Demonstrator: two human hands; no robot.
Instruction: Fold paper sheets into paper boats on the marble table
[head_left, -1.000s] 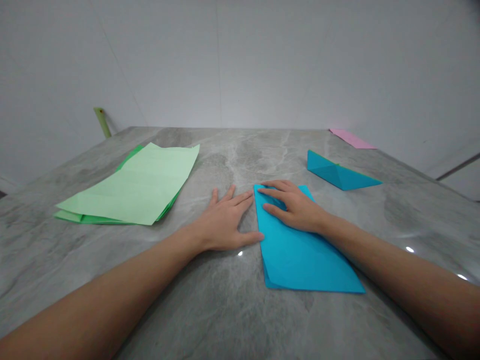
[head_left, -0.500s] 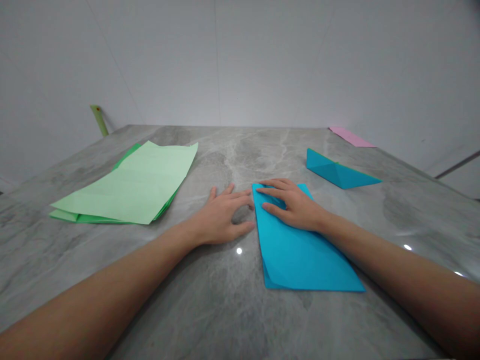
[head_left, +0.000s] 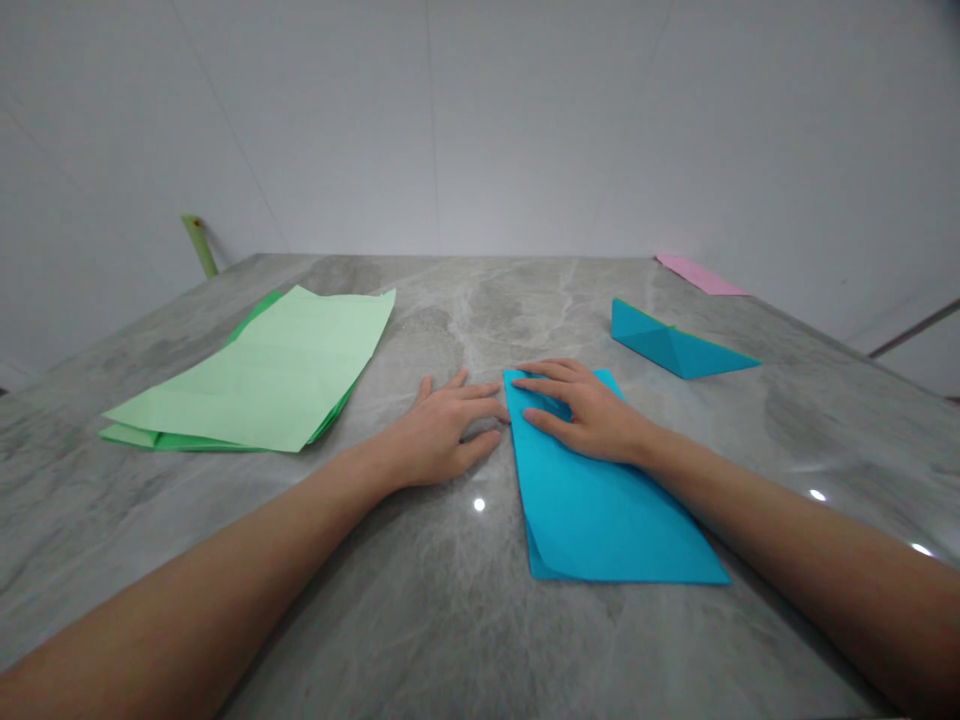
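A folded blue paper [head_left: 600, 520] lies flat on the grey marble table [head_left: 450, 620] in front of me. My right hand [head_left: 581, 410] rests palm down on its far end, fingers stretched out and pressing the sheet. My left hand [head_left: 442, 435] lies on the table just left of the paper's far left edge, fingers spread, fingertips touching or almost touching that edge. Neither hand grips anything.
A stack of green paper sheets [head_left: 262, 375] lies at the left. A folded blue triangular paper shape [head_left: 671, 345] sits at the right rear, and a pink sheet [head_left: 701, 275] at the far right corner. A green stick [head_left: 199, 245] leans against the wall at the left.
My left thumb, which lay stretched along the paper's left edge, has drawn in towards the fingers. My right hand and the blue paper have stayed in place.
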